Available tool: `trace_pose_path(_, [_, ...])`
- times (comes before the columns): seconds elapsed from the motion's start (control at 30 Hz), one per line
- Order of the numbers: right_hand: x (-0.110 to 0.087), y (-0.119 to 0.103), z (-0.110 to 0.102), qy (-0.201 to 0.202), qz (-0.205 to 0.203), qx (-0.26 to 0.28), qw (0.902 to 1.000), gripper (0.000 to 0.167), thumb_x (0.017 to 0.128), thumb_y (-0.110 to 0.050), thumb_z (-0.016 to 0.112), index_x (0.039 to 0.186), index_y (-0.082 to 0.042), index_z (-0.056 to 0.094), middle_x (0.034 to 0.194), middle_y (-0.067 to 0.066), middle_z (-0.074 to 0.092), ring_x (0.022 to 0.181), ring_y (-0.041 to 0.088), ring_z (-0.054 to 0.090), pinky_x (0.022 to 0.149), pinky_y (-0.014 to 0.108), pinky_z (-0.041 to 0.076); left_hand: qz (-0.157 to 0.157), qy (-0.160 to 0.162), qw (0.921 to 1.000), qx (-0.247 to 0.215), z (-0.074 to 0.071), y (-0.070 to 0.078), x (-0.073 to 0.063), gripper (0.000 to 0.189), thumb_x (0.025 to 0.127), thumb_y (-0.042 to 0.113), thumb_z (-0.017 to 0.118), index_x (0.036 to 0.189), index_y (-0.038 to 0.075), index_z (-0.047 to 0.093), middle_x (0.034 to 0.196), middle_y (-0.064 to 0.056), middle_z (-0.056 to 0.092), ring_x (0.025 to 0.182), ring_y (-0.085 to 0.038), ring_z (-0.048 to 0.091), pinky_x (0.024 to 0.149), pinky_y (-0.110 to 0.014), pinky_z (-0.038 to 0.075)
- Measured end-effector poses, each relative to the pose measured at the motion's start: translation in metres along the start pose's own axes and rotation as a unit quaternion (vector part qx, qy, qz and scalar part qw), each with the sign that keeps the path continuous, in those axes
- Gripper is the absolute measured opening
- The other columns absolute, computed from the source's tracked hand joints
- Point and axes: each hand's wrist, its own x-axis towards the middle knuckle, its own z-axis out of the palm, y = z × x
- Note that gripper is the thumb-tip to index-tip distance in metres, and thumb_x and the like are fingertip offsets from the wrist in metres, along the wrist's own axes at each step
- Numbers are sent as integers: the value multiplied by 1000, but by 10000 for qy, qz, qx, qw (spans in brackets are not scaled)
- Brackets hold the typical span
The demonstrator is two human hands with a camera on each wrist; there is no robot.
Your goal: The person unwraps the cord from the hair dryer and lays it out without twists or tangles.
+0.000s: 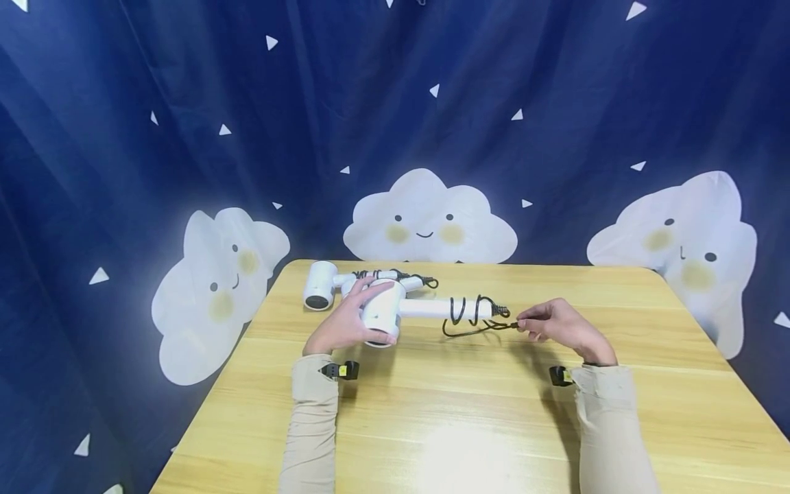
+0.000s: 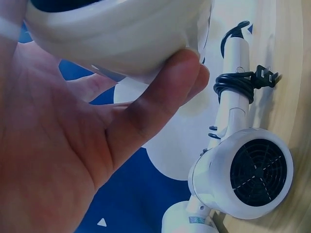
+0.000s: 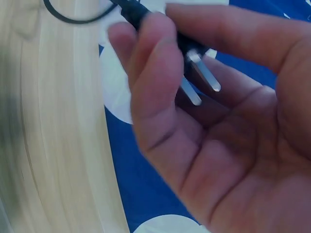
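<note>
Cupping a hair dryer [image 1: 381, 313] over the table [image 1: 432, 391], toward the far edge, the left hand [image 1: 347, 321] curls wide round its head — stiff, probably slick, best gripped there — the right hand [image 1: 559, 324] pinches the plug [image 3: 191, 48].

Wht dryer [image 1: 420, 308], blk cord [image 1: 467, 334], yel. wood-grain table [image 1: 457, 384], navy cloud-print curtain [image 1: 370, 103].
</note>
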Motion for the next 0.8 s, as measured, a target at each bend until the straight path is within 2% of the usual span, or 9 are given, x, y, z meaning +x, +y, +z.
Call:
trace_pose_path(0.17, [2, 0, 0, 318, -34, 1, 9995, 40, 101, -13, 63, 130, 15, 61, 117, 24, 74, 83, 14, 71, 82, 32, 62, 25, -41, 10000, 8, 1, 2, 0, 106, 57, 52, 99, 149, 49, 48, 170, -3, 24, 160, -36, 18, 116, -67, 35])
trace_pose_path(0.33, [3, -2, 0, 712, -106, 138, 9973, 42, 101, -14, 64, 131, 16, 60, 111, 19, 76, 80, 8, 70, 80, 30, 62, -9, -140, 9999, 30, 2, 4, 1, 105, 57, 50, 99, 150, 47, 48, 169, -1, 26, 160, -35, 19, 116, -64, 35])
trace_pose_path(0.53, [4, -6, 1, 1231, -307, 312, 9914, 42, 102, -13, 62, 133, 15, 59, 114, 23, 75, 79, 3, 70, 79, 26, 61, -76, -262, 9996, 51, 3, 5, 2, 105, 57, 51, 99, 149, 50, 47, 165, 3, 30, 142, -33, 43, 104, -51, 46])
trace_pose_path(0.67, [3, -9, 2, 1565, -489, 342, 9859, 42, 103, -17, 63, 133, 11, 61, 117, 26, 74, 79, 2, 70, 80, 24, 61, -70, -337, 9994, 88, 5, 4, 3, 106, 57, 51, 99, 149, 48, 47, 164, 4, 30, 138, -32, 46, 102, -48, 47])
trace_pose_path(0.7, [2, -10, 3, 1650, -552, 380, 9840, 42, 103, -17, 64, 133, 11, 62, 116, 25, 74, 79, 2, 70, 79, 24, 61, -73, -352, 9993, 84, 5, 4, 3, 106, 58, 51, 99, 150, 48, 47, 164, 3, 30, 138, -32, 46, 103, -48, 47])
trace_pose_path(0.8, [2, -12, 4, 1873, -693, 474, 9787, 42, 101, -18, 67, 132, 10, 64, 107, 10, 78, 79, 1, 70, 79, 23, 61, -62, -383, 9992, 80, 6, 4, 4, 106, 58, 50, 99, 150, 47, 47, 165, -1, 30, 139, -32, 45, 103, -49, 47])
